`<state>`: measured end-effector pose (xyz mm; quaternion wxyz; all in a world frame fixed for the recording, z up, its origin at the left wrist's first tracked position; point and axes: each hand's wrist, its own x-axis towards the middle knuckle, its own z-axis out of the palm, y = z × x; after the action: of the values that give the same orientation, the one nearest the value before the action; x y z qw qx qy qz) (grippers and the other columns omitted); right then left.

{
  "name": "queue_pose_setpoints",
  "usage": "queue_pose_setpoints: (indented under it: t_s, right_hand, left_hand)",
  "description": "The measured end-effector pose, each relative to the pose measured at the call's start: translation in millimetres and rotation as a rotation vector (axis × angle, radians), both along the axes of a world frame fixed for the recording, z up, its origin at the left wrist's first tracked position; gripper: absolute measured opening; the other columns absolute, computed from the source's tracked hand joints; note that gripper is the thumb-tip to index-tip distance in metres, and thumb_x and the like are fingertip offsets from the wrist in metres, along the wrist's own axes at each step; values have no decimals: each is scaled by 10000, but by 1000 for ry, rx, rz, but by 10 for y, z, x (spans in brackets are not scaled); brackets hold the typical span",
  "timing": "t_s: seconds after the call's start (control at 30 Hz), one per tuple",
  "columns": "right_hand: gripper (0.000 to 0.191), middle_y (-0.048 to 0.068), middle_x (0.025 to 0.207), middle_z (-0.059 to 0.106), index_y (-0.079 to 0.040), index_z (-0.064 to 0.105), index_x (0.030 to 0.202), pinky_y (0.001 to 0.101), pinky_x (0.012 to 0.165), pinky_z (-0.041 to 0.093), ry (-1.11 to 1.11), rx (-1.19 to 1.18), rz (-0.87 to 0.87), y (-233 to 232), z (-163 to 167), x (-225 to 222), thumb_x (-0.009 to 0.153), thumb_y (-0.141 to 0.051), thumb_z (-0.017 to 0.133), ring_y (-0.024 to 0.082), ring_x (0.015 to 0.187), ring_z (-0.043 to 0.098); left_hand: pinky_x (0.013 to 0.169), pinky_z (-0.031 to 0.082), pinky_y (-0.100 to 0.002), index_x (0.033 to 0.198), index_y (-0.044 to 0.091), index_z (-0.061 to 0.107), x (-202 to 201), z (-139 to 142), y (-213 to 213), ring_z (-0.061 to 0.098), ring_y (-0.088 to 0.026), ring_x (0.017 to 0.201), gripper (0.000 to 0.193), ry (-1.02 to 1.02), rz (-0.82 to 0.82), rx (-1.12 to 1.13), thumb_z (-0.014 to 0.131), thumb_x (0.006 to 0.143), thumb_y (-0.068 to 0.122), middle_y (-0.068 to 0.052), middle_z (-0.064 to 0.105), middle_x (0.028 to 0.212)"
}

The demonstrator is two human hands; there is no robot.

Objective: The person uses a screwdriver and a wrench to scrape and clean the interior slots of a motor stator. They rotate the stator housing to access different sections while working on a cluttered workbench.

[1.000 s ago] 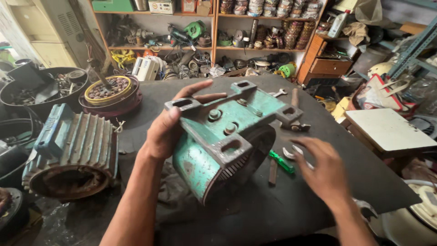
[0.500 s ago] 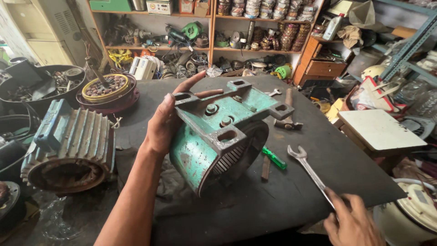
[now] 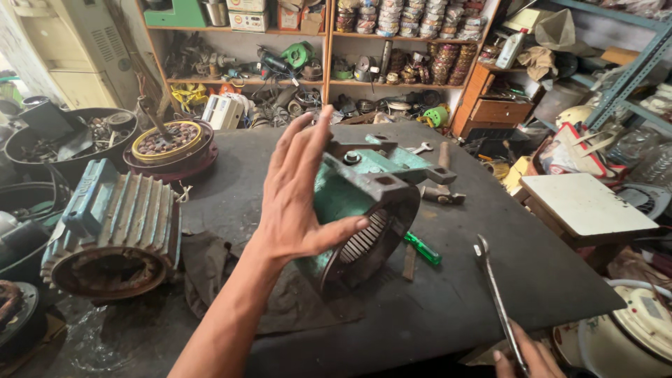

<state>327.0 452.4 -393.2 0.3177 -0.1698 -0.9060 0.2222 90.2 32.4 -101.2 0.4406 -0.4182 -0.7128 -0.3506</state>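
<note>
Head view. Left hand [image 3: 297,199]: open, fingers spread, palm against the side of the motor housing [image 3: 367,210], thumb at its front rim. Housing: green, tipped on its side at mid-table [image 3: 490,294], open end facing the camera. Right hand [image 3: 528,360]: at the lower edge, closed on the handle of a spanner [image 3: 495,297], which lies over the table, head pointing away. Screwdriver [image 3: 422,248]: green handle, just right of the housing. Hammer [image 3: 442,183]: behind it. Ribbed motor [image 3: 115,227]: far left.
</note>
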Motion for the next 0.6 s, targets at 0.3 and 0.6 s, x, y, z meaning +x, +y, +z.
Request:
queue_pose_setpoints:
  t_s: [0.3, 0.6]
  right_hand:
    - [609, 105, 776, 765, -200, 485, 1490, 323, 519, 577, -256, -605, 244, 131, -43, -105, 904, -177, 646, 164, 544, 646]
    - [654, 168, 836, 766, 1, 439, 1496, 325, 618, 608, 29, -770, 601, -424, -444, -291, 897, -152, 654, 181, 612, 702]
  left_hand:
    - [976, 443, -478, 1514, 25, 471, -4, 250, 350, 502, -363, 1109, 1222, -105, 169, -68, 779, 638, 820, -165, 525, 1123]
    - [864, 494, -464, 1008, 33, 778, -393, 353, 512, 588, -326, 1007, 851, -149, 141, -8, 854, 590, 771, -114, 573, 1003]
